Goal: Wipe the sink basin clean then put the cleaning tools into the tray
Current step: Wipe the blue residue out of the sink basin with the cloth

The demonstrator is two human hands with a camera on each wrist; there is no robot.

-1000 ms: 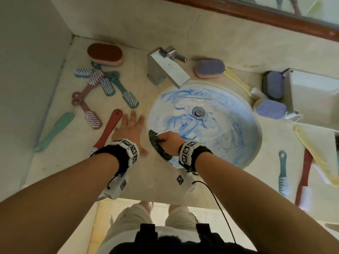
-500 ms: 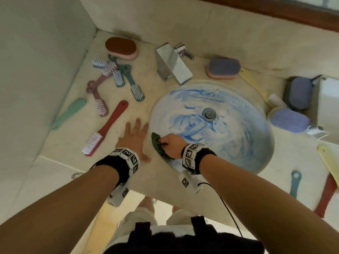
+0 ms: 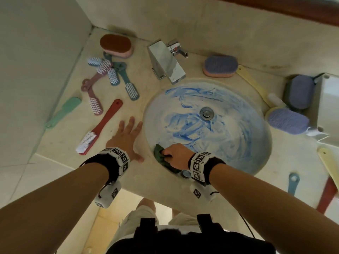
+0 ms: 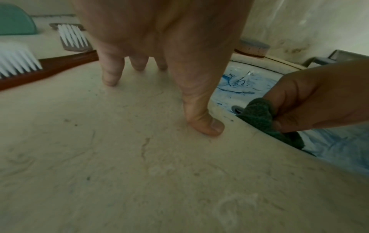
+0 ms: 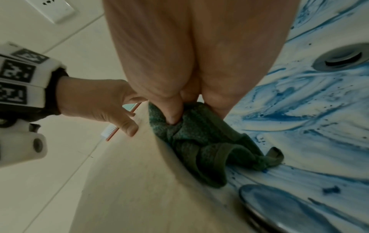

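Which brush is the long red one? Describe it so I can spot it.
Start at the sink, then go left past the left hand flat on the counter. The red brush lies there alone: longest handle, white bristles toward you.

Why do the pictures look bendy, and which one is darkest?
Head view: the wide lens bends the counter edges, and the faucet shines with glare. Left wrist view: dimmest, the left hand looms big and soft. Right wrist view: the green cloth is sharp, the right hand blurry.
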